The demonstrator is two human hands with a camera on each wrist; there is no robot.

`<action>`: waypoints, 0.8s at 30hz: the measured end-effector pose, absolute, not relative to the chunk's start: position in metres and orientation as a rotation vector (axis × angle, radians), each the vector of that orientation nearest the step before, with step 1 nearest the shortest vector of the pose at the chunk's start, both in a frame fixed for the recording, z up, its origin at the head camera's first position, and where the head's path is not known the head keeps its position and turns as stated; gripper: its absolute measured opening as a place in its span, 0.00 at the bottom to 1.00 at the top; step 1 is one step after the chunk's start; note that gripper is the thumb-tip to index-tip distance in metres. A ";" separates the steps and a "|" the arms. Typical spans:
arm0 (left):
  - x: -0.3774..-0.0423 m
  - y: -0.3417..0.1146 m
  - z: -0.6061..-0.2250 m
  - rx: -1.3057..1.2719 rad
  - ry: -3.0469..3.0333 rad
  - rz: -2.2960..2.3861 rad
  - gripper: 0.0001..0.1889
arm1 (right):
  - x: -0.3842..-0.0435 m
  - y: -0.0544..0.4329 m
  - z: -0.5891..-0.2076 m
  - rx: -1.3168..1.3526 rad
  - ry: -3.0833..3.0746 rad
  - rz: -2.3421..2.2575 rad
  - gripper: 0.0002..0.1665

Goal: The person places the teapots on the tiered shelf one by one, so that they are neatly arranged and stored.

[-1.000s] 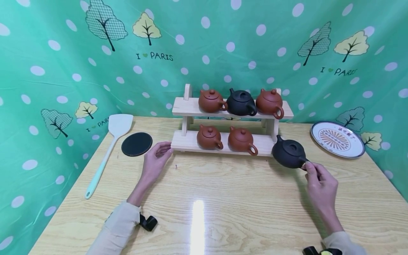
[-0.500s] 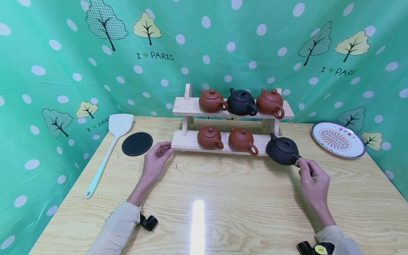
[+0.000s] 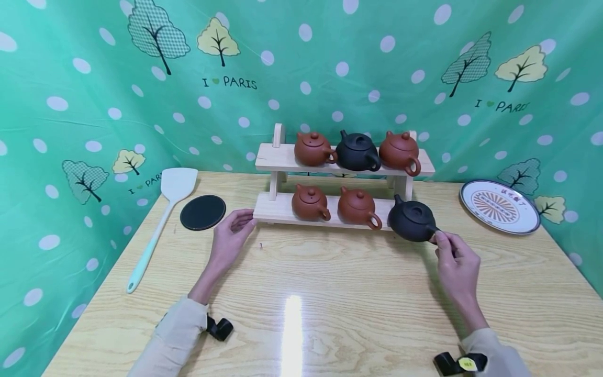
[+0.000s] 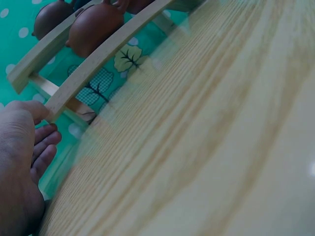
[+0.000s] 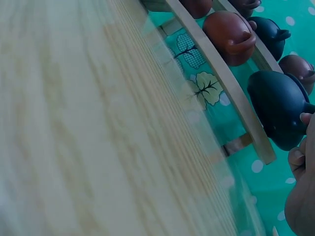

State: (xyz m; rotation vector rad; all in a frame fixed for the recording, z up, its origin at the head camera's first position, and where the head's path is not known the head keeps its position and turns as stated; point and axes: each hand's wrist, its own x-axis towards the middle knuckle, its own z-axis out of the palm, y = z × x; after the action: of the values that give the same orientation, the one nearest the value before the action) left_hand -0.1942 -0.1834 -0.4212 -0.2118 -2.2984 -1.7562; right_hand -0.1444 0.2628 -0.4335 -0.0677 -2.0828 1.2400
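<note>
A black teapot (image 3: 410, 222) is at the right end of the lower board of a two-tier wooden rack (image 3: 270, 207). My right hand (image 3: 458, 262) pinches its handle between thumb and fingers. In the right wrist view the teapot's body (image 5: 278, 105) overlaps the board's end, spout away from the hand. My left hand (image 3: 230, 236) grips the lower board's left end, its thumb (image 4: 34, 110) on the board's tip in the left wrist view. Two brown teapots, a left one (image 3: 309, 204) and a middle one (image 3: 356, 207), stand on the same board.
On the upper board stand a brown teapot (image 3: 312, 151), a black teapot (image 3: 355, 153) and another brown teapot (image 3: 398, 152). A white spatula (image 3: 176, 186) and a black round coaster (image 3: 202, 212) lie left, a patterned plate (image 3: 499, 207) right. A green polka-dot curtain (image 3: 339, 89) hangs behind.
My right hand has carried the black teapot leftward, from beyond the rack's right end to over the lower board beside the middle teapot. My left hand stays at the rack's left end.
</note>
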 end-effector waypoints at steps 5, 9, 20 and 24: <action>-0.194 -0.184 -0.421 -0.218 -2.296 -1.756 0.16 | -0.147 0.261 -0.436 -0.060 -2.075 1.241 0.10; -0.195 -0.184 -0.421 -0.224 -2.290 -1.755 0.16 | -0.148 0.259 -0.436 -0.066 -2.078 1.243 0.10; -0.194 -0.183 -0.421 -0.217 -2.290 -1.756 0.16 | -0.154 0.254 -0.437 -0.040 -2.068 1.247 0.10; -0.194 -0.183 -0.421 -0.213 -2.297 -1.747 0.16 | -0.155 0.252 -0.437 -0.043 -2.070 1.259 0.10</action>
State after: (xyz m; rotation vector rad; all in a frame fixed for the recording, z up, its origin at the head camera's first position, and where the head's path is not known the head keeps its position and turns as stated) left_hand -0.1936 -0.1833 -0.4212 -0.2130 -2.2968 -1.7473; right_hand -0.1549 0.2524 -0.4368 -0.0433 -2.0703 1.2589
